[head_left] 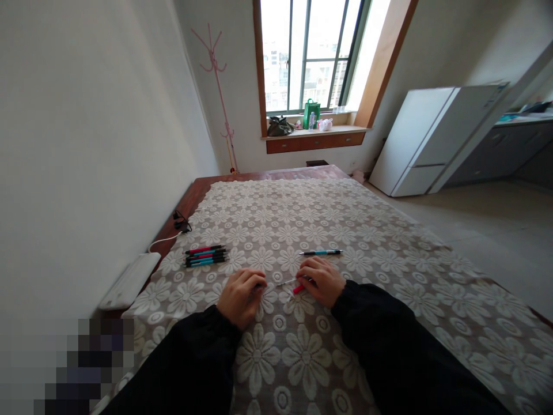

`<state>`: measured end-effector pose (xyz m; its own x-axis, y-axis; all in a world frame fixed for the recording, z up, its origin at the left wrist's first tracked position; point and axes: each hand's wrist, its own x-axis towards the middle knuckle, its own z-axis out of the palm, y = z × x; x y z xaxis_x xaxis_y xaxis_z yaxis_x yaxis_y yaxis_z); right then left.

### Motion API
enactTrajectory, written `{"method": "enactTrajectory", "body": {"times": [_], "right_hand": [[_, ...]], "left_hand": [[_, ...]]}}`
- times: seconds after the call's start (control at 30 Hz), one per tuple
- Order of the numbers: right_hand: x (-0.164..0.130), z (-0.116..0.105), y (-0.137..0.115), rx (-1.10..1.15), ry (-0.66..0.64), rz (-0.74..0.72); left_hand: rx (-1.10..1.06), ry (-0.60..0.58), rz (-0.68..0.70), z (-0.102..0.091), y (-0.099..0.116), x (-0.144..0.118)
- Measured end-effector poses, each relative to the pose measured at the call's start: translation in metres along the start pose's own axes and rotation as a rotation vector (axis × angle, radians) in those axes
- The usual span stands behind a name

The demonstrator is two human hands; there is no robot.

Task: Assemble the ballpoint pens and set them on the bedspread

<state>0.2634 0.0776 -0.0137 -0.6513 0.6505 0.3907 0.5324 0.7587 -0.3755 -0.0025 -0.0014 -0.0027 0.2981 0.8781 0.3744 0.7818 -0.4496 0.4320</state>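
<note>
My left hand [242, 297] rests on the lace tablecloth with its fingers curled together; whatever is inside them, if anything, is hidden. Across a small gap, my right hand [320, 280] is closed, its fingertips at one end of a thin pale pen refill [286, 282]. Just under those fingers lies a red pen barrel [298, 289], partly covered by them. Beyond the right hand a blue-and-black pen [322, 252] lies crosswise on the cloth. To the left, several red and blue pens [206, 256] lie side by side in a pile.
A white flower-patterned tablecloth [280, 216] covers most of the table. At its left edge are a white flat box [131, 280] with a cable and a black plug [181, 222]. A pink coat stand [221, 95], a windowsill with bags and a white fridge [427, 132] stand beyond.
</note>
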Motion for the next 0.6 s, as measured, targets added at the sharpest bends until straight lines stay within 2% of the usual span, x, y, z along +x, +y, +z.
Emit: {"method": "enactTrajectory", "body": {"times": [0.2,0.4,0.6], "right_hand": [[-0.001,-0.001,-0.008,0.007,-0.023,-0.042],[-0.001,-0.004,-0.015,0.126,-0.097,-0.192],[-0.001,-0.002,-0.012,0.162,-0.090,-0.201]], "left_hand": [[0.051,-0.166,0.215,-0.004,0.009,-0.001],[0.058,-0.241,0.220,-0.003,0.010,-0.002],[0.059,-0.258,0.204,-0.002,0.008,-0.002]]}}
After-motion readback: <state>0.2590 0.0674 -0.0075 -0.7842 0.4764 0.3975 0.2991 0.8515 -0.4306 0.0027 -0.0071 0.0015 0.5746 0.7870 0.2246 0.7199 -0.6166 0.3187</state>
